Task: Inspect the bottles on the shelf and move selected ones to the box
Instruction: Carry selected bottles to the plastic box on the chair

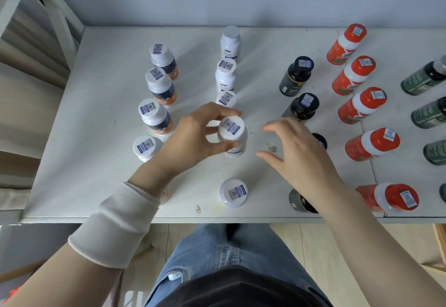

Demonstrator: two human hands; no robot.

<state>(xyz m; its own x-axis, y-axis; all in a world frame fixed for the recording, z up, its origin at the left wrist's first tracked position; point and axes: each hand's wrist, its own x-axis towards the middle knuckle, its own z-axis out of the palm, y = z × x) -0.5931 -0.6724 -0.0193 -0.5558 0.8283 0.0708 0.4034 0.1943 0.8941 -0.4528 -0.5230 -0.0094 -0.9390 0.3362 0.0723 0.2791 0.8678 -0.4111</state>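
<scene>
The left hand (193, 137) grips a white bottle (233, 135) around its cap, long axis roughly upright, above the middle of the shelf (96, 161). The right hand (299, 154), fingers spread and empty, hovers just to the bottle's right.

All bottles (226, 75) stand on the shelf (96, 161) in front-to-back columns. The held bottle (233, 135) is mid-column, left hand (190, 137) left of it, right hand (296, 152) right.

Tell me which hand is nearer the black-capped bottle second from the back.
Right. The right hand is open just in front of the black-capped bottle; the left hand, farther left, grips a white bottle.
</scene>
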